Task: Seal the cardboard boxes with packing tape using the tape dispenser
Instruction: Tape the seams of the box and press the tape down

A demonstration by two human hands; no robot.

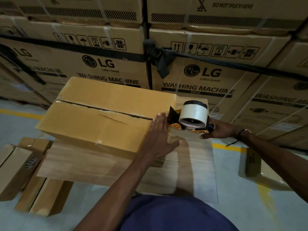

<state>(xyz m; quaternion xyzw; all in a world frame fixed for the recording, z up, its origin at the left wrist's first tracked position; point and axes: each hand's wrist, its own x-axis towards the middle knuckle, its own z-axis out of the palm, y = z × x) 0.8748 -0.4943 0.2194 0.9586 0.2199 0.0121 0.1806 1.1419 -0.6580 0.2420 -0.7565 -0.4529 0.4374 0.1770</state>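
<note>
A yellow-brown cardboard box [103,114] lies on a wooden table [191,164], and everything else is placed against it. Its two top flaps meet in a dark seam [106,109] that runs from the box's far-left edge towards its right end; patches of clear old tape shine along that seam, and a torn sliver of card lifts just beside its middle.

At the box's right end, the left hand [160,129] lies flat on the top, its fingers [160,116] straight and close together, the thumb spread down over the near side of the box. Just right of those fingers stands the tape dispenser [190,120], black and yellow, carrying a pale roll of tape [194,114]; its front end meets the box's right edge at the seam. The right hand [216,129] grips the dispenser's handle from the right, fingers curled round it, a dark band at the wrist.

Behind the box rise stacked washing machine cartons [208,77] bound with a black strap [160,59]. Left of and below the box, long narrow cartons [20,167] lie on the grey floor [250,205], which carries yellow lines.
</note>
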